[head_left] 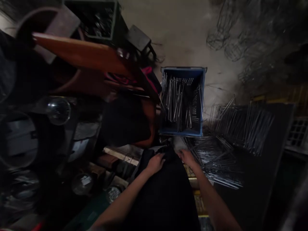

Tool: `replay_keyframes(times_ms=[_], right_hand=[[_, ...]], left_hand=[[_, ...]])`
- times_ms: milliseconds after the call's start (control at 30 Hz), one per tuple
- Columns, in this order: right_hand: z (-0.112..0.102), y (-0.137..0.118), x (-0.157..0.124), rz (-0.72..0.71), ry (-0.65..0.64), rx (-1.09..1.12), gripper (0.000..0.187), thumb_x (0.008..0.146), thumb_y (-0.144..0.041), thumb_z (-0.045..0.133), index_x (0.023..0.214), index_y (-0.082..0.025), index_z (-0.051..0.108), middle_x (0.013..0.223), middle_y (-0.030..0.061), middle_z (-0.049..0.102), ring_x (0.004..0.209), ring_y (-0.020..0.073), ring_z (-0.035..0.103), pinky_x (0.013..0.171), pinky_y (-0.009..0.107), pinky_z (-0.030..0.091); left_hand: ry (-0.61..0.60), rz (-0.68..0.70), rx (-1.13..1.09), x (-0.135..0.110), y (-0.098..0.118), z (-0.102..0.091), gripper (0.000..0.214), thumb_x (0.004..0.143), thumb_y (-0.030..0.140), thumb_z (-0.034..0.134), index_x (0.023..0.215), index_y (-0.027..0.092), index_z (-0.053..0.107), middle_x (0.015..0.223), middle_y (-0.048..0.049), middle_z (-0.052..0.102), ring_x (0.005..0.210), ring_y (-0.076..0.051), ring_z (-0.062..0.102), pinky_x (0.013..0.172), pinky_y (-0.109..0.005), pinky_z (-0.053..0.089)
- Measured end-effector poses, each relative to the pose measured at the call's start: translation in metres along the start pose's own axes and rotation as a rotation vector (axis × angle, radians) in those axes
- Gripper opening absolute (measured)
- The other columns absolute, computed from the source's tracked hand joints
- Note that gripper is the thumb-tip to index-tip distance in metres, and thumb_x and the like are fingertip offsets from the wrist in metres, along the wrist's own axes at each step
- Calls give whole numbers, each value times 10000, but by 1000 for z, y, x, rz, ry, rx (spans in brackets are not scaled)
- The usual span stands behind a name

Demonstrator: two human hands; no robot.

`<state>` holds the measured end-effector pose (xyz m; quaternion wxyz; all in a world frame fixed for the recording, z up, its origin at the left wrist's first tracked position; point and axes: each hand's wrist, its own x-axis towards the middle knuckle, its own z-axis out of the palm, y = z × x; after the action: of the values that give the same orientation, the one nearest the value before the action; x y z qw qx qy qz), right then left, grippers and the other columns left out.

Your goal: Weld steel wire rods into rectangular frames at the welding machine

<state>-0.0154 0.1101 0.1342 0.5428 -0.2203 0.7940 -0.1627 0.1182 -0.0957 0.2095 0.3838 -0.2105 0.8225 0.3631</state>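
Note:
Dark black cloth (166, 195) stretches over the lower middle of the head view, bunched at its far end. My left hand (157, 162) lies on its left side, fingers curled in and pressed against the fabric. At the right edge of the cloth is my right hand (187, 157), its fingers bent together; what they hold, if anything, is too dark to see. Just right of that hand lies a heap of thin bent metal wires (216, 160). Beyond both hands stands a blue plastic crate (203, 128) with more bent wire pieces (175, 99) inside.
An orange board (79, 53) juts in from the left, beside a dark green crate (115, 24) and a small stool (138, 37). More bent wires (247, 125) stand in a row at right. Machinery with round glass-like covers (58, 110) fills the left. Wire frames (223, 35) lie on the floor.

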Motion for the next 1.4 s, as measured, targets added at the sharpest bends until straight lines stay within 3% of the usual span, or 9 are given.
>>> replay_keyframes(times_ms=[267, 367, 567, 667, 767, 967, 1100, 1233, 1400], right_hand=[[-79, -70, 16, -122, 152, -68, 341, 883, -220, 438, 1158, -214, 639, 1163, 110, 684, 1104, 259, 637, 966, 402, 486], [-131, -119, 21, -217, 352, -37, 355, 905, -331, 432, 1156, -179, 631, 1139, 139, 684, 1060, 278, 647, 921, 432, 512], [-280, -327, 25, -481, 985, -234, 444, 918, -419, 515, 1244, -125, 577, 1156, 164, 624, 1047, 294, 602, 884, 444, 492], [-311, -439, 37, -691, 1002, -383, 480, 937, -379, 489, 1358, -148, 489, 1315, 185, 513, 1188, 309, 516, 885, 435, 485], [-302, -507, 64, -721, 795, -632, 457, 939, -384, 476, 1330, -152, 517, 1195, 178, 580, 1086, 306, 560, 841, 434, 468], [-273, -524, 97, -470, 847, -961, 453, 952, -510, 401, 1249, -218, 577, 932, 140, 665, 725, 245, 599, 582, 340, 308], [-283, -530, 97, -309, 849, -1044, 529, 921, -581, 394, 1223, -196, 595, 805, 180, 662, 661, 292, 595, 559, 369, 256], [-285, -533, 90, -258, 755, -1041, 505, 910, -576, 407, 1188, -206, 609, 798, 193, 647, 716, 326, 607, 565, 375, 284], [-281, -522, 83, -281, 803, -1020, 479, 908, -556, 407, 1168, -210, 611, 761, 178, 635, 684, 316, 599, 565, 384, 286]], left_hand=[[225, -26, -173, -9, -39, -55, 271, 897, 231, 491, 1093, 174, 669, 1076, -120, 691, 1001, -250, 668, 919, -341, 516], [372, -11, -296, 1, -52, -90, 270, 925, 247, 462, 1102, 194, 658, 1096, -84, 689, 1027, -210, 652, 943, -326, 503], [675, -191, -535, 5, -120, -151, 328, 975, 293, 371, 1161, 174, 615, 1153, -104, 662, 1105, -189, 608, 1017, -339, 454], [693, -354, -636, -10, -154, -139, 320, 976, 271, 373, 1157, 159, 612, 1198, -106, 650, 1155, -197, 587, 1048, -339, 426], [591, -526, -741, -36, -164, -97, 268, 962, 217, 418, 1117, 162, 630, 1176, -104, 665, 1138, -230, 604, 1007, -360, 458], [227, -787, -1017, -101, -116, 5, 218, 934, 316, 572, 1030, 132, 641, 989, -50, 668, 849, -177, 655, 754, -344, 563], [184, -863, -1155, -123, -79, 45, 263, 928, 343, 582, 1097, 146, 626, 1063, -67, 647, 905, -186, 642, 787, -366, 560], [307, -846, -1189, -120, -75, 46, 272, 920, 350, 592, 1086, 138, 630, 1064, -61, 648, 932, -205, 643, 798, -375, 557], [557, -828, -1114, -127, -119, -1, 284, 926, 346, 584, 1107, 130, 621, 1082, -73, 650, 945, -202, 643, 824, -403, 551]])
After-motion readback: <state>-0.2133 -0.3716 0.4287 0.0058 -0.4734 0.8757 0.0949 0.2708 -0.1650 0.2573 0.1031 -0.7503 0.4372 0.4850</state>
